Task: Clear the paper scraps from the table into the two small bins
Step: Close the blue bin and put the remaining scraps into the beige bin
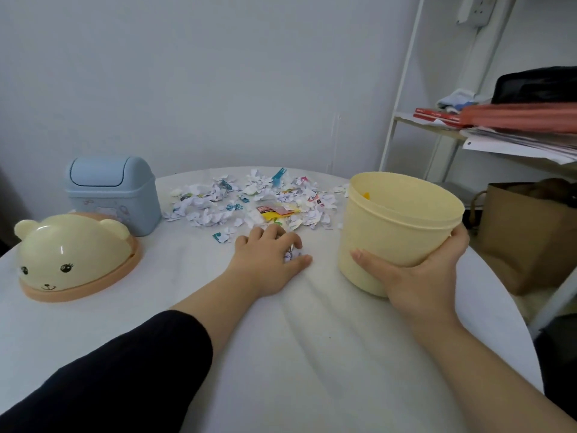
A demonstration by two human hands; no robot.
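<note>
A heap of torn paper scraps point(249, 201), white with bits of colour, lies at the far middle of the white table point(296, 354). My left hand point(268, 260) rests palm down at the near edge of the heap, fingers curled over a few scraps point(289, 254). My right hand point(415, 273) grips the side of an open pale-yellow bin point(399, 223), tilted toward the heap, with something yellow inside. A blue bin point(112, 195) with a swing lid stands at the far left. The yellow bear-face lid point(75, 257) lies on the table in front of it.
A white metal shelf point(437, 126) with papers, red folders and a dark bag stands to the right of the table. A brown paper bag point(527, 239) sits on the floor beside the table's right edge. A plain wall is behind.
</note>
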